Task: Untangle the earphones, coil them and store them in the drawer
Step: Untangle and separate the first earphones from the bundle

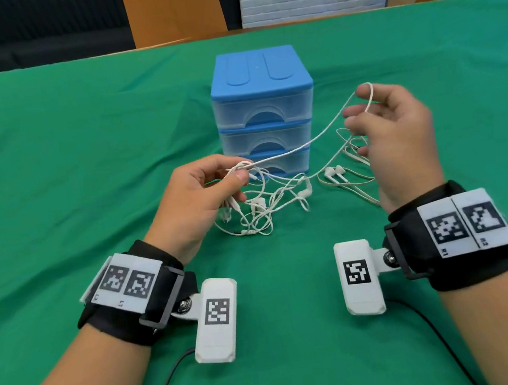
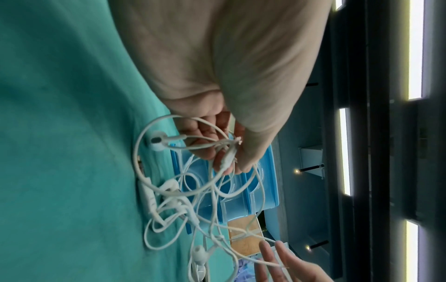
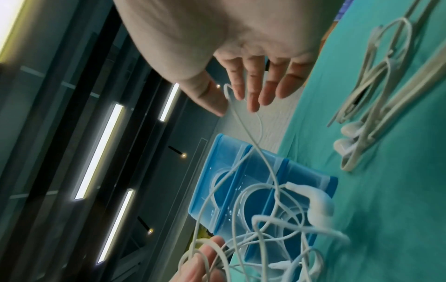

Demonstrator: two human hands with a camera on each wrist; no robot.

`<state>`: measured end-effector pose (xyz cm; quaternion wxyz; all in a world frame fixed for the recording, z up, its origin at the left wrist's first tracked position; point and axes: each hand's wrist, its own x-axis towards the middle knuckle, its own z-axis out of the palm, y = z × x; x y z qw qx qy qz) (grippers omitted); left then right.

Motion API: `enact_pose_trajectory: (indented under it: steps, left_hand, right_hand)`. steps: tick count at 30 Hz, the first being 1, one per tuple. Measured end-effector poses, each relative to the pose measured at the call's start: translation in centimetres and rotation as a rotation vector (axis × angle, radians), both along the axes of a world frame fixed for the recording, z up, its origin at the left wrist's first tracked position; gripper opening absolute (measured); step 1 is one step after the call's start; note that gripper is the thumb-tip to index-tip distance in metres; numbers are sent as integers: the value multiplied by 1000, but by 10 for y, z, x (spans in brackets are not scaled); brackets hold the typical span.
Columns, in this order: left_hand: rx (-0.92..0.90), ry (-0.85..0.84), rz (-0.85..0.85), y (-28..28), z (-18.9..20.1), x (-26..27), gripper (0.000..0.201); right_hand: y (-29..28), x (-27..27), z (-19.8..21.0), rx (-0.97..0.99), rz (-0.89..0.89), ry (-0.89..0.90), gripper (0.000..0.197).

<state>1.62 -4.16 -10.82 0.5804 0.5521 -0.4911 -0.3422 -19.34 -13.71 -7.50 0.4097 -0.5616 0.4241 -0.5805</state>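
Note:
A tangle of white earphones (image 1: 262,214) lies on the green cloth in front of a blue three-drawer unit (image 1: 260,94), whose drawers are all closed. My left hand (image 1: 242,171) pinches a knot of the cables between thumb and forefinger, just above the tangle (image 2: 173,202). My right hand (image 1: 360,102) is raised to the right and pinches a loop of one cable (image 1: 304,145), which runs taut down to the left hand. In the right wrist view that loop sits between thumb and forefinger of the right hand (image 3: 229,103), with the other fingers straight.
A second pair of white earphones (image 1: 337,175) lies loose on the cloth under my right hand, its buds (image 3: 347,139) side by side. Green cloth (image 1: 79,150) covers the whole table. Black wrist-camera leads trail off the near edge.

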Motion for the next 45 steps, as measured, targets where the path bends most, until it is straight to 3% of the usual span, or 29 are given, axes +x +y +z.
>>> enact_pose_trajectory:
  steps: [5, 9, 12, 16, 19, 22, 23, 25, 31, 35, 40, 45]
  left_hand:
    - [-18, -19, 9, -1, -1, 2, 12]
    - [-37, -23, 21, -2, -1, 3, 11]
    - [-38, -34, 16, -1, 0, 2, 10]
    - [-63, -83, 19, 0, 2, -1, 10]
    - [-79, -109, 17, -1, 3, -3, 10]
    - [-84, -147, 3, -1, 4, -5, 8]
    - [-83, -156, -11, -1, 5, -5, 8]
    - [-79, -161, -30, -1, 5, -5, 9]
    - [-61, -142, 2, -2, 4, -1, 7]
    - [-42, -197, -34, -2, 3, -7, 4]
    - [-40, -206, 60, -1, 2, -3, 7]
    - [-41, -169, -6, -2, 1, 1, 14]
  right_hand:
    - [4, 5, -5, -147, -153, 225, 46]
    - [5, 3, -3, -175, -309, 227, 61]
    - [7, 1, 0, -306, -327, 236, 53]
    - [15, 5, 5, -432, 53, 228, 10]
    - [21, 11, -2, -345, 351, 394, 15]
    - [21, 17, -10, -266, 455, 514, 13]
    - [20, 18, -11, -259, 457, 501, 5]
    - [18, 17, -11, -291, 388, 431, 9]
    - [7, 4, 1, -359, 38, 32, 11]
    - [3, 2, 3, -399, -126, -49, 16]
    - [-4, -4, 9, -409, -194, -172, 17]
    - [-11, -6, 1, -316, -152, -159, 12]
